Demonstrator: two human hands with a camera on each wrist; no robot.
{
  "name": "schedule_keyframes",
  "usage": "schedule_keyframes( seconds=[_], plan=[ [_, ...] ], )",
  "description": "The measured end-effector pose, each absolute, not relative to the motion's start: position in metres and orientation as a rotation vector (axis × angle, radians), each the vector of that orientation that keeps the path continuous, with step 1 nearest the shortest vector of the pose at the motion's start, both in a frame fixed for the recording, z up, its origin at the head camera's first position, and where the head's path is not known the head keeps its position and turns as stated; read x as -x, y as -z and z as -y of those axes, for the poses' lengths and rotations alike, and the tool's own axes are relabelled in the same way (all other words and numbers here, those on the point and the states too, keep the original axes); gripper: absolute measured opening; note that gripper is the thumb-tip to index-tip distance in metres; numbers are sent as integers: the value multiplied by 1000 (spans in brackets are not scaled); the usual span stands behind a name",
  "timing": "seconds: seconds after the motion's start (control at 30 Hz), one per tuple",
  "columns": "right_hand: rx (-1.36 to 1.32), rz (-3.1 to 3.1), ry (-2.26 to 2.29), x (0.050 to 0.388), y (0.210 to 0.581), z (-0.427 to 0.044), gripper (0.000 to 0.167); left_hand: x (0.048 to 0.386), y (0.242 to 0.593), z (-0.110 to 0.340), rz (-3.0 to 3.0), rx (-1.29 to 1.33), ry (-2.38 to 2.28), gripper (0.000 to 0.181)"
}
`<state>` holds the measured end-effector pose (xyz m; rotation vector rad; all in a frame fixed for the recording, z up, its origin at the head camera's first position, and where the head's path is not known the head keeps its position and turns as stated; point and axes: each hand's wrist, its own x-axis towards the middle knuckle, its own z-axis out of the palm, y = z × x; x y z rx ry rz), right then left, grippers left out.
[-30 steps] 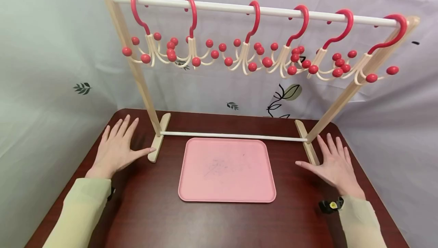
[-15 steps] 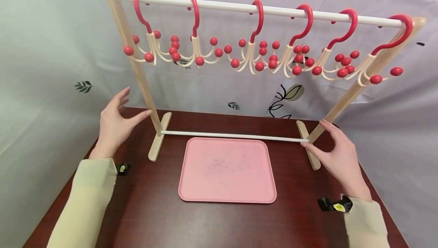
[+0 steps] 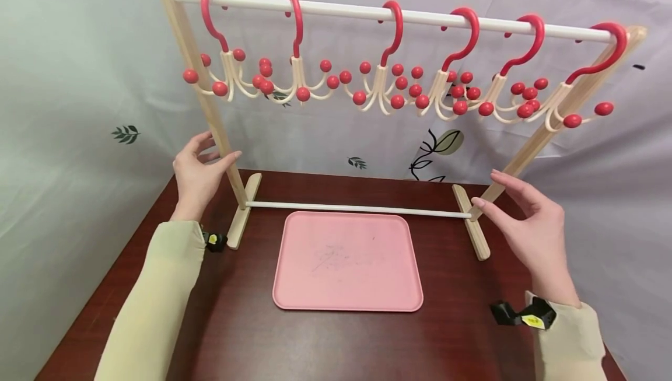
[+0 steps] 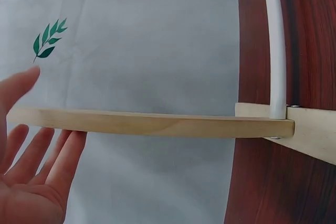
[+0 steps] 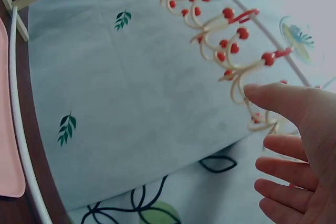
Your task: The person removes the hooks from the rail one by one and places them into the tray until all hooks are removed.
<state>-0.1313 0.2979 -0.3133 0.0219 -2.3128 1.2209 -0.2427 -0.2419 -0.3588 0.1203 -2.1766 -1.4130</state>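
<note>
Dark red-brown wood grain is being shown across the counter [image 3: 336, 346], and pale grey cloth [image 3: 79, 48] printed with leaf sprigs [image 3: 126, 134] is being seen behind it. Toward 12 o'clock, a tall rack [image 3: 341, 10] of pale wooden posts and white rods is being supported on two flat wooden feet [image 3: 238, 230]. From its upper rod [image 3: 425, 17], six hangers [image 3: 382, 77] with red hooks and cream prongs tipped by red balls are being suspended in a row. Toward 6 o'clock, just beside the rack's lower rod [image 3: 357, 209], a pink rectangular tray [image 3: 347, 261] with rounded corners is being carried by the counter.

At 9 o'clock, the rack's left post [image 4: 168, 124] is being flanked by the left hand [image 3: 198, 175]: its thumb is being held clear of the wood, while the opposite edge is being met by its extended fingers. At 3 o'clock, the right post [image 3: 527, 154] is being straddled low down by the right hand [image 3: 538, 223], its thumb and fingers being spread loosely apart; whether the wood is being touched cannot be told.
</note>
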Motion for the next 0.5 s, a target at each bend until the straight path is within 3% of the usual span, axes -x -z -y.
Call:
schedule_keyframes(
  seconds=[0.2,0.5],
  plan=[
    [-105,2195,-1206,128,289,-291,54,245,358,240,2146,-105,1361,48],
    [-80,1927,-1238,129,228,-284,43,245,357,239,2152,-136,1323,45]
  ],
)
